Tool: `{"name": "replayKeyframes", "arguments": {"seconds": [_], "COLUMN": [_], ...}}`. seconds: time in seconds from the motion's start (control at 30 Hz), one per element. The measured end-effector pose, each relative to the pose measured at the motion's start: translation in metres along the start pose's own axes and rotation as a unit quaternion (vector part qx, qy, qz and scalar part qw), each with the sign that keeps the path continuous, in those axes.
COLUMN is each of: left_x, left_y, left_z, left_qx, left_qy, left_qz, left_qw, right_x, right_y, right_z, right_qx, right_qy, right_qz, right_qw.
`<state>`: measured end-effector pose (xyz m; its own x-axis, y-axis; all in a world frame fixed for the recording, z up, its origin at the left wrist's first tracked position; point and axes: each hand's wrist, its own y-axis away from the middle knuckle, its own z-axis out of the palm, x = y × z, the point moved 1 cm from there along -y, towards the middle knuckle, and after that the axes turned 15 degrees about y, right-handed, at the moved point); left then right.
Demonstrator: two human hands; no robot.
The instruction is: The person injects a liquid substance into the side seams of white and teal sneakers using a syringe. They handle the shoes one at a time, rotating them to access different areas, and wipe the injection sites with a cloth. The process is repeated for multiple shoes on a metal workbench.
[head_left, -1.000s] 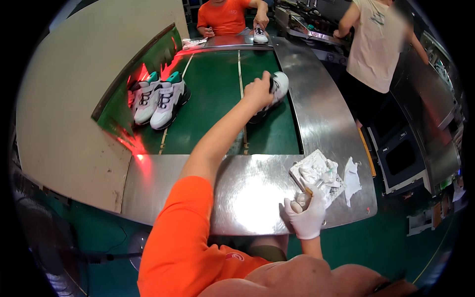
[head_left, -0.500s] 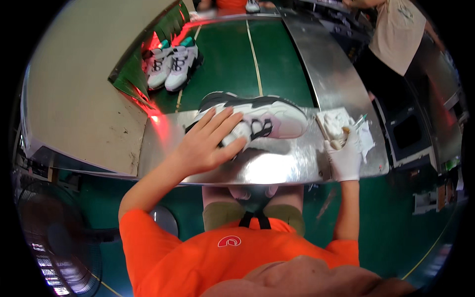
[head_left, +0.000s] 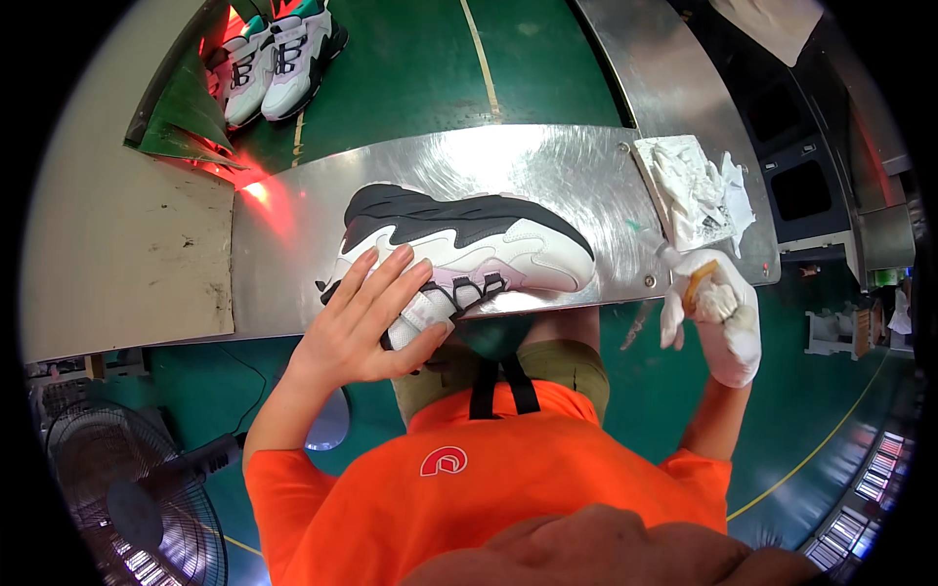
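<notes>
A white, pale pink and black sneaker (head_left: 469,239) lies on its side on the metal ledge, toe to the right, its black sole away from me. My bare left hand (head_left: 366,317) grips it around the collar and tongue, fingers over the side and thumb on the near side. My right hand (head_left: 718,313), in a white glove, is raised off the ledge's near right edge. Its fingers are closed around a crumpled white wad (head_left: 715,303) with a tan strip (head_left: 697,285) beside it. A blurred translucent slim thing with a green tip (head_left: 650,237) juts from this hand; its kind is unclear.
A white pad with crumpled white cloth (head_left: 689,190) sits at the ledge's right end. Two matching sneakers (head_left: 278,73) stand on the green belt (head_left: 420,68), beside a green strip curtain (head_left: 186,122) and red light. A beige housing (head_left: 127,244) borders the left; a fan (head_left: 137,498) stands below.
The sneaker has rolled so its sole shows more, my left hand still on it. My right hand has come off the white pad toward me, with the wad in it. The view has shifted.
</notes>
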<state>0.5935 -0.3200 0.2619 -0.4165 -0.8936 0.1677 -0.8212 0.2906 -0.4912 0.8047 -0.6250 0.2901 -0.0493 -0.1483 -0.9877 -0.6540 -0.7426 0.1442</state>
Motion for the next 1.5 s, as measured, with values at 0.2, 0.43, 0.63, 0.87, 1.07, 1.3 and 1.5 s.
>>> {"name": "replayKeyframes", "arguments": {"seconds": [0.2, 0.43, 0.63, 0.87, 1.07, 1.3, 1.5], "left_x": [-0.001, -0.002, -0.003, 0.001, 0.007, 0.023, 0.029], "left_y": [-0.001, -0.007, -0.011, -0.016, -0.019, -0.027, -0.029], "left_z": [0.002, -0.001, -0.005, -0.010, -0.005, 0.003, 0.004], "left_qx": [0.004, -0.012, -0.026, -0.061, -0.055, -0.052, -0.055], "left_qy": [0.000, -0.003, 0.027, 0.046, 0.034, 0.008, -0.004], "left_qz": [-0.010, -0.010, -0.017, -0.061, -0.073, -0.084, -0.094], "left_qw": [1.000, 1.000, 0.999, 0.995, 0.995, 0.995, 0.994], "right_x": [-0.001, -0.001, -0.005, 0.000, 0.014, 0.050, 0.065], "right_y": [-0.031, -0.051, -0.059, -0.060, -0.055, -0.055, -0.051], "right_z": [0.019, 0.026, 0.018, 0.000, -0.008, -0.018, -0.014], "right_qx": [-0.156, -0.192, -0.219, -0.220, -0.201, -0.225, -0.192], "right_qy": [-0.170, -0.153, -0.165, -0.163, -0.217, -0.315, -0.374], "right_qz": [-0.052, -0.026, 0.007, 0.029, 0.027, -0.022, -0.051], "right_qw": [0.972, 0.969, 0.962, 0.961, 0.955, 0.922, 0.906]}}
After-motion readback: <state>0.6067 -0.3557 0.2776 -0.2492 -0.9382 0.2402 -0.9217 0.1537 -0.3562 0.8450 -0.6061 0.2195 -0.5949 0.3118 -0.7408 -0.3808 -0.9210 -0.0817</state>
